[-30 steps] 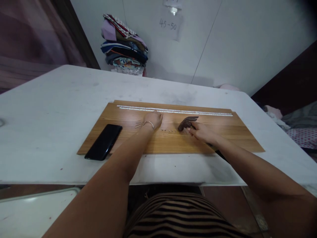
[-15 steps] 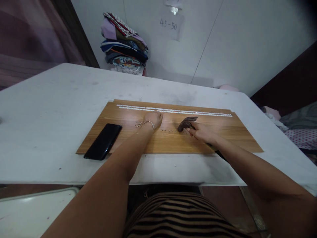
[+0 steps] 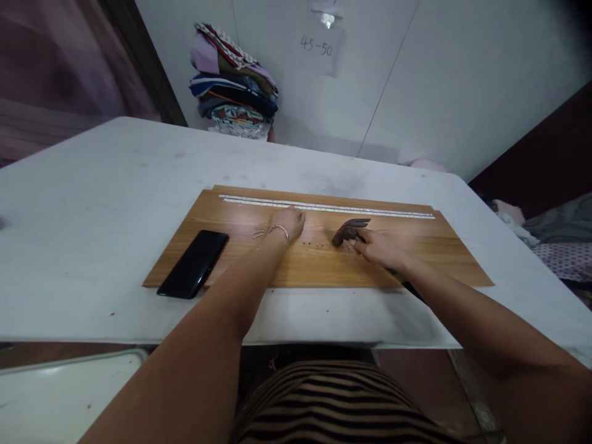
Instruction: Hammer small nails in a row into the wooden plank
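My right hand (image 3: 374, 246) grips a claw hammer (image 3: 348, 232) close under its dark head, with the head low over the wooden board (image 3: 402, 253). My left hand (image 3: 289, 221), a bracelet at its wrist, rests on the board just below two white measuring strips (image 3: 361, 211). Its fingers are curled together, and whatever they hold is hidden. Beside that wrist lie several loose nails (image 3: 259, 233). A row of small nail heads or dots (image 3: 317, 245) runs across the board between my hands, partly behind the hammer.
A black phone (image 3: 193, 265) overlaps the board's left front corner. The board lies on a white table (image 3: 83, 228). Folded cloths (image 3: 235, 83) are stacked at the back by the wall, under a level with a paper label (image 3: 319, 52). More fabric (image 3: 564, 253) is off to the right.
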`<state>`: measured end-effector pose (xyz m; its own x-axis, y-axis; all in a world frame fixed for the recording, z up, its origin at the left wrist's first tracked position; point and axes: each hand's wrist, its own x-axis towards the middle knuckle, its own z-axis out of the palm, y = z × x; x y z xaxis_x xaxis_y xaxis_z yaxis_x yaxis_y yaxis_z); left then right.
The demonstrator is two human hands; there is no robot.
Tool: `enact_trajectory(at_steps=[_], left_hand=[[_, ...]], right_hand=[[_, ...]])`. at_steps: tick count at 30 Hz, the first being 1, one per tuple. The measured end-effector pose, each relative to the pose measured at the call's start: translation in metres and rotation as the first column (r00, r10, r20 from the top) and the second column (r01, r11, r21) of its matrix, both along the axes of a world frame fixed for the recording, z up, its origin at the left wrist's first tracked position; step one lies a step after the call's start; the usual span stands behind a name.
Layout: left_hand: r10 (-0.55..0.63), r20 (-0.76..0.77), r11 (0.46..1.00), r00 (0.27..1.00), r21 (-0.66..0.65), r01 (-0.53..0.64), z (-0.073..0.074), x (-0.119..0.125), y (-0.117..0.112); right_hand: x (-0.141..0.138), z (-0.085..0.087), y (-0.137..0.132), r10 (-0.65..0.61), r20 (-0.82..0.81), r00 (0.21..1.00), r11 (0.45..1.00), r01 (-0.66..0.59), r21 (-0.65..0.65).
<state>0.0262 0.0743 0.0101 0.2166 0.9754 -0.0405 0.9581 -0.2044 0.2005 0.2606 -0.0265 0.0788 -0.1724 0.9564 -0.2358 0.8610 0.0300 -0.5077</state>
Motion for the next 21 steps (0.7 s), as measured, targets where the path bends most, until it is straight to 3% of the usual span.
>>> enact_trajectory(at_steps=[14, 21], left_hand=[[0.003, 0.021, 1.000, 1.000, 0.000, -0.003, 0.000, 0.000, 0.000], [-0.037, 0.038, 0.999, 0.999, 0.001, 0.037, -0.001, -0.002, 0.002]], right_hand=[[0.004, -0.001, 0.000, -0.001, -0.047, 0.999, 1.000, 0.003, 0.024], [0.012, 0.003, 0.004, -0.129, -0.150, 0.980, 0.991, 0.124, -0.042]])
